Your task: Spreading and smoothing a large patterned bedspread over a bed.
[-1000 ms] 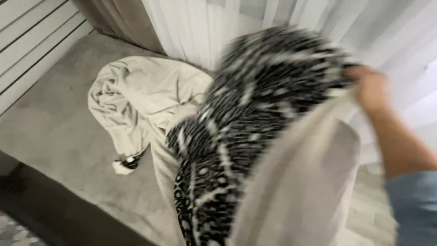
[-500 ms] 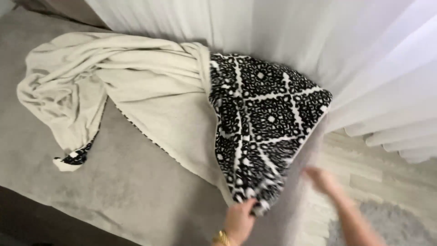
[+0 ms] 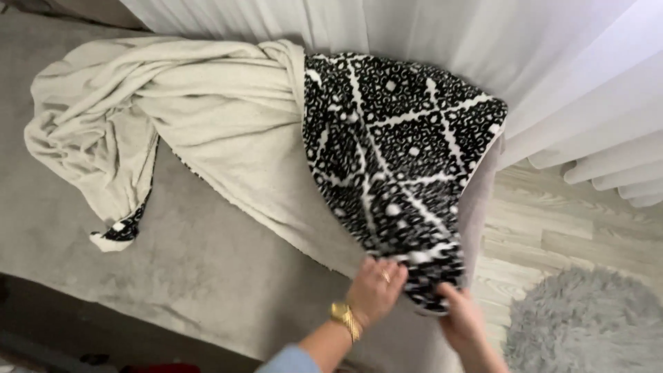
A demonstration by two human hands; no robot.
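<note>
Right hand (image 3: 461,319) now down from mid-air onto the blanket (image 3: 400,173) corner, beside left hand (image 3: 376,290).

I see a grey couch seat (image 3: 173,276) filling the left and middle of my view. White curtains (image 3: 428,34) hang in folds behind it and down the right side. Pale wood floor (image 3: 545,228) shows at right, and a fluffy grey rug (image 3: 587,324) lies on it in the lower right corner.
</note>
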